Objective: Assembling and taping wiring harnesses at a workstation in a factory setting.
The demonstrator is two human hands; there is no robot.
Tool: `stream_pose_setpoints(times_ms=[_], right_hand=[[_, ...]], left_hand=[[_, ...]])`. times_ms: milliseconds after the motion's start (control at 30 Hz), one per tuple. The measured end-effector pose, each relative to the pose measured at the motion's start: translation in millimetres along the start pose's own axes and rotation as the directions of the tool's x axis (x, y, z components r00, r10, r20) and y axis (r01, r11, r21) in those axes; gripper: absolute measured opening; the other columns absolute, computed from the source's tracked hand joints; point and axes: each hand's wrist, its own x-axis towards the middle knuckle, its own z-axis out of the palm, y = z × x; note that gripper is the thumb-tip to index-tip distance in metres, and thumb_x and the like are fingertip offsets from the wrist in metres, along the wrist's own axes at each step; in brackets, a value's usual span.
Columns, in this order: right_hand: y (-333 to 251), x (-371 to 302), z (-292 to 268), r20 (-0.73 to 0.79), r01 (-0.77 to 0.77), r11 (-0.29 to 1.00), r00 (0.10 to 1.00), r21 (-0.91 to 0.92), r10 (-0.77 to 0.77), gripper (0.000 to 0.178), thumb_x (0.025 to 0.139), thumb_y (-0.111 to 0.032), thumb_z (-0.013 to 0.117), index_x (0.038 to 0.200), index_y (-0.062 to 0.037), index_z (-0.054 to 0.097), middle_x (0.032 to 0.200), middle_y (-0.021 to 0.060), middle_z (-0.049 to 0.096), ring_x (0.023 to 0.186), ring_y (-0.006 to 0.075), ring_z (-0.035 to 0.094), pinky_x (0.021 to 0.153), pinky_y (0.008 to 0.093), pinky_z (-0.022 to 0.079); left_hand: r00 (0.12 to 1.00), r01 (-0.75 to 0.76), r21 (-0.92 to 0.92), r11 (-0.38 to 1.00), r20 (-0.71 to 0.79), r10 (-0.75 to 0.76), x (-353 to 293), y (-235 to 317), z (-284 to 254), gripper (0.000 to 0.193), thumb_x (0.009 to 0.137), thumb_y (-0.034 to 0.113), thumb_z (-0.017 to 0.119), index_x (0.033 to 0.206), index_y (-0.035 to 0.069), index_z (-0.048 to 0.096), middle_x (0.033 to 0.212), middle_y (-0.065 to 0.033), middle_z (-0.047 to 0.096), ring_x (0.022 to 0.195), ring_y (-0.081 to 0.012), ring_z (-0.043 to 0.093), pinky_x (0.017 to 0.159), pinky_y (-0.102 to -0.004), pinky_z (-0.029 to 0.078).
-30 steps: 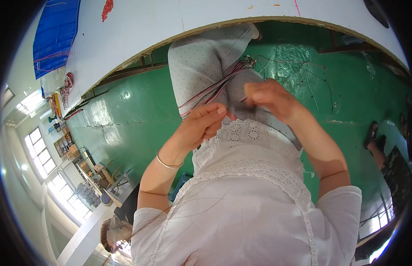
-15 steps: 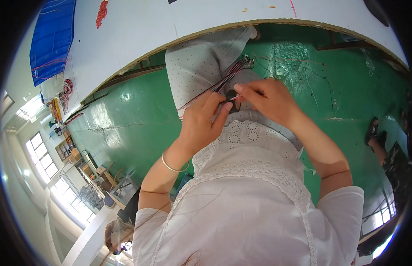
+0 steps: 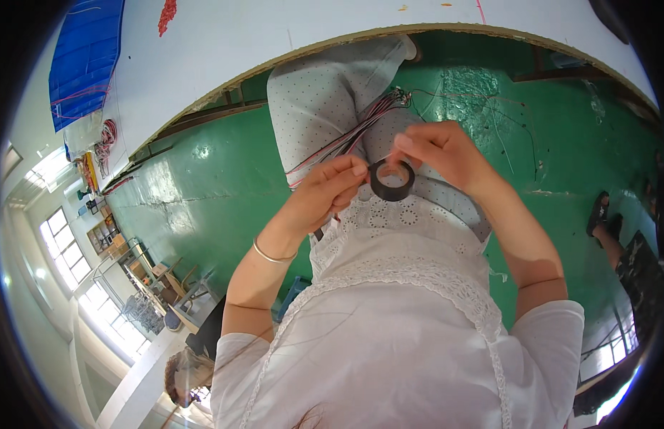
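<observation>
A small roll of black tape [image 3: 391, 180] is held up in front of my white lace top. My right hand [image 3: 439, 154] pinches the roll's upper edge with thumb and fingers. My left hand [image 3: 330, 189] touches the roll's left side and also grips a bundle of thin red, black and white wires [image 3: 350, 136]. The wires run from that hand up across my grey dotted trousers [image 3: 314, 107] toward the white table's edge. A thin bracelet sits on my left wrist.
A white worktable [image 3: 289, 43] curves across the top, with a blue sheet [image 3: 85, 57] and red wires at its far left. Below lies a green floor [image 3: 203, 193]. Another person's sandalled foot [image 3: 602, 214] shows at right. Chairs and windows at lower left.
The black tape roll, earlier mostly hidden between my fingers, is now lifted into plain view. Both hands have risen slightly from my lap, and the wire bundle stays in my left hand.
</observation>
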Motion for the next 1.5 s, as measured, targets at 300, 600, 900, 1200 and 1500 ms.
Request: stream_pose_setpoints(times_ms=[300,600,900,1200,1500], right_hand=[[-11,1,8,-0.285,-0.058,0.708,0.936,-0.704,-0.206,0.032,0.091,-0.03,0.067,0.077,-0.0016,0.063,0.059,0.0094,0.057,0.049,0.017,0.048,0.05,0.0292,0.04],[4,16,16,-0.231,-0.179,0.98,0.961,-0.09,0.154,0.037,0.092,-0.035,0.064,0.076,-0.0021,0.068,0.056,-0.0028,0.046,0.054,0.0099,0.043,0.052,0.0282,0.034],[10,0,0,0.021,0.111,0.994,0.994,0.004,-0.111,0.035,0.095,-0.025,0.061,0.069,-0.0017,0.056,0.062,-0.0004,0.049,0.058,0.0079,0.043,0.054,0.0269,0.033],[-23,-3,10,-0.249,-0.109,0.804,0.967,-0.584,-0.051,0.035,0.093,-0.028,0.065,0.071,-0.0021,0.062,0.052,0.0006,0.048,0.049,0.0086,0.043,0.048,0.0285,0.035],[7,8,20,-0.311,-0.113,0.782,0.944,-0.613,-0.107,0.037,0.087,-0.036,0.071,0.068,-0.0043,0.067,0.051,0.0023,0.053,0.047,0.009,0.047,0.048,0.0286,0.037]], left_hand=[[0.628,-0.276,0.958,-0.074,0.238,0.741,17,-1,17,0.012,0.085,0.008,0.068,0.086,0.004,0.057,0.071,-0.0062,0.049,0.065,-0.0227,0.055,0.055,-0.0331,0.044],[0.542,-0.334,0.94,-0.071,0.253,0.801,26,-14,18,0.013,0.087,0.012,0.067,0.085,0.004,0.057,0.067,-0.0056,0.044,0.054,-0.0211,0.045,0.05,-0.0325,0.039],[0.991,0.039,-0.093,0.995,0.13,-0.026,-3,-4,-4,0.022,0.102,0.023,0.051,0.096,0.003,0.061,0.065,0.006,0.042,0.052,-0.0038,0.027,0.047,-0.0226,0.021],[0.688,-0.32,0.94,0.12,0.144,0.711,10,8,24,0.008,0.089,0.007,0.063,0.091,0.002,0.056,0.072,-0.009,0.055,0.064,-0.0266,0.056,0.056,-0.0386,0.044],[0.491,-0.222,0.919,-0.327,0.395,0.776,24,-5,17,0.013,0.081,0.007,0.07,0.081,0.006,0.057,0.068,-0.0052,0.043,0.061,-0.0218,0.05,0.051,-0.0348,0.042]])
